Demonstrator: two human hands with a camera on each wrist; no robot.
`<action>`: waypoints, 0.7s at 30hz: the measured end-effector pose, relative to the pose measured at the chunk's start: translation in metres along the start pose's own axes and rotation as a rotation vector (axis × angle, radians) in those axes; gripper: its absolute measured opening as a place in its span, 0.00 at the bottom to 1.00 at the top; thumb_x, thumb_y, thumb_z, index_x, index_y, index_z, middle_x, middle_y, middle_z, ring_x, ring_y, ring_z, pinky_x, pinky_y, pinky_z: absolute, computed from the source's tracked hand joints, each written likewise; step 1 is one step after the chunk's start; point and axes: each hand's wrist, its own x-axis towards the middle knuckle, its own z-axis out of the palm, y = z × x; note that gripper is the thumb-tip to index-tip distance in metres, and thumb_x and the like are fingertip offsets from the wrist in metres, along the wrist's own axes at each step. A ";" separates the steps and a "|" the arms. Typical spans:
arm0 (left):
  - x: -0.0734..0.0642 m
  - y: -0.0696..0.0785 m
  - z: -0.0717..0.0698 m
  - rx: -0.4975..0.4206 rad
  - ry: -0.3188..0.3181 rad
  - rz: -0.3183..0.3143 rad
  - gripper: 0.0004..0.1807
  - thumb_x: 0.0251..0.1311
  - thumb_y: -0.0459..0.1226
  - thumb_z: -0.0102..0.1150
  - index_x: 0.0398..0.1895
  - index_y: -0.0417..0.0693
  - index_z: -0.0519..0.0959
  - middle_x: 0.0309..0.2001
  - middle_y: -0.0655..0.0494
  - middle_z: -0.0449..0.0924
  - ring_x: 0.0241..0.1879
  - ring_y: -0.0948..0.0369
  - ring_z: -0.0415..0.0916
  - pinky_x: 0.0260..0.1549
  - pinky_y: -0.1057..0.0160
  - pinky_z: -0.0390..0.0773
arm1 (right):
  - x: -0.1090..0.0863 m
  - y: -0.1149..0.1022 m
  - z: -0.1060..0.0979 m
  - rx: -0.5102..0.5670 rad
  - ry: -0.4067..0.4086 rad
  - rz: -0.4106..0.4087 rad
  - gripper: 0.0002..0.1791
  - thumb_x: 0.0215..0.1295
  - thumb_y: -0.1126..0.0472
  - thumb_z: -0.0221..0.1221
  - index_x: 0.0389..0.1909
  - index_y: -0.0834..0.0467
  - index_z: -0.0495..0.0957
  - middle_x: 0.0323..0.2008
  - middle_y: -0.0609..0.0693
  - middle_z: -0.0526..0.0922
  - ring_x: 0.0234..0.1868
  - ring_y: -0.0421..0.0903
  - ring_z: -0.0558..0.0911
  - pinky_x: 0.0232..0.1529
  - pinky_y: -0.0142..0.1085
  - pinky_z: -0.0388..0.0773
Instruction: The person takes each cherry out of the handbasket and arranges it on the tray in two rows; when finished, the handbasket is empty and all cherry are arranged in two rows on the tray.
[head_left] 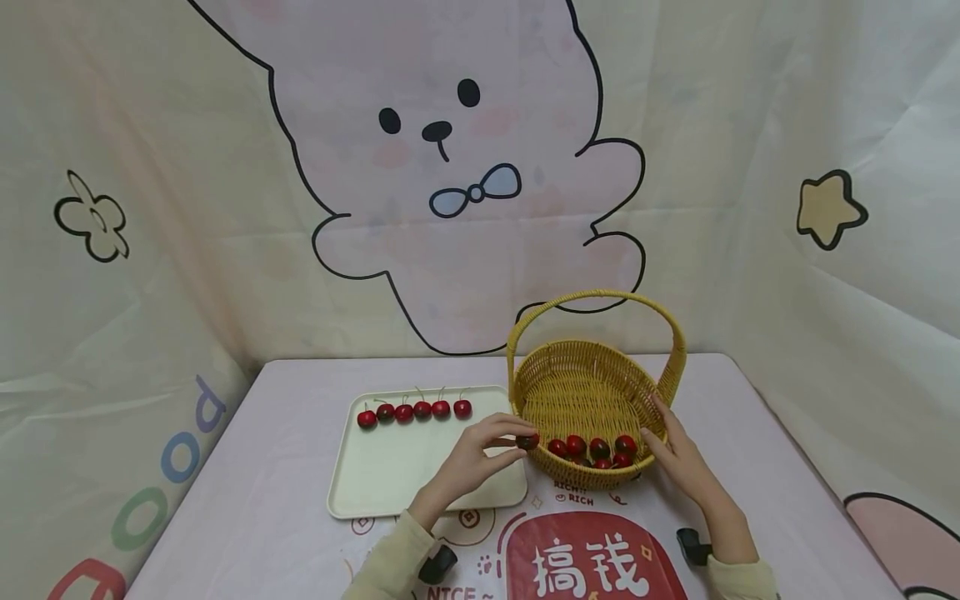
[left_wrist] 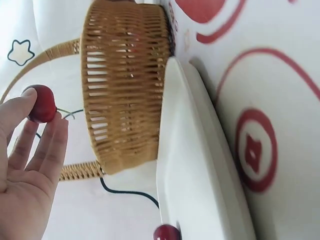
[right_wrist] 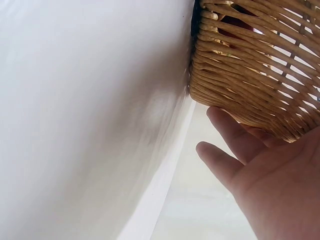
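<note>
My left hand (head_left: 474,457) pinches a dark red cherry (left_wrist: 43,104) between thumb and fingertips, its green stem pointing away. In the head view that cherry overlaps the left rim of a yellow-brown wicker basket (head_left: 588,387), which has a tall arched handle. My right hand (head_left: 681,454) grips the basket's right side, thumb over the rim and fingers along the outer wall. Several cherries (head_left: 576,446) lie together inside, near the basket's front edge. On the cream tray (head_left: 405,483) to the left, several stemmed cherries (head_left: 422,410) form a row along the back.
A table with a pale printed cloth (head_left: 247,500) bears the tray and basket, which stand side by side. Red artwork with white characters (head_left: 592,558) shows at the front. Patterned fabric walls (head_left: 480,275) rise behind and on both sides of the table.
</note>
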 end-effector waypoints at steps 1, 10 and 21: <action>-0.002 -0.001 -0.002 0.003 0.003 -0.011 0.16 0.55 0.24 0.58 0.49 0.36 0.77 0.50 0.41 0.75 0.50 0.52 0.75 0.42 0.55 0.80 | 0.000 0.000 0.000 0.000 -0.001 0.002 0.39 0.70 0.50 0.47 0.73 0.54 0.38 0.70 0.68 0.45 0.67 0.72 0.49 0.57 0.70 0.52; -0.016 -0.045 -0.014 0.081 0.044 -0.108 0.18 0.52 0.25 0.61 0.49 0.40 0.77 0.48 0.47 0.78 0.47 0.51 0.77 0.44 0.54 0.79 | 0.000 -0.001 -0.001 0.001 0.001 -0.001 0.39 0.69 0.48 0.47 0.73 0.55 0.38 0.70 0.68 0.44 0.67 0.72 0.49 0.57 0.70 0.51; -0.009 -0.079 -0.032 0.262 0.049 -0.189 0.19 0.50 0.29 0.66 0.48 0.45 0.80 0.46 0.54 0.79 0.48 0.57 0.76 0.47 0.52 0.77 | 0.000 0.001 0.000 0.004 -0.008 0.005 0.39 0.70 0.49 0.46 0.73 0.55 0.37 0.70 0.69 0.44 0.66 0.73 0.48 0.56 0.71 0.51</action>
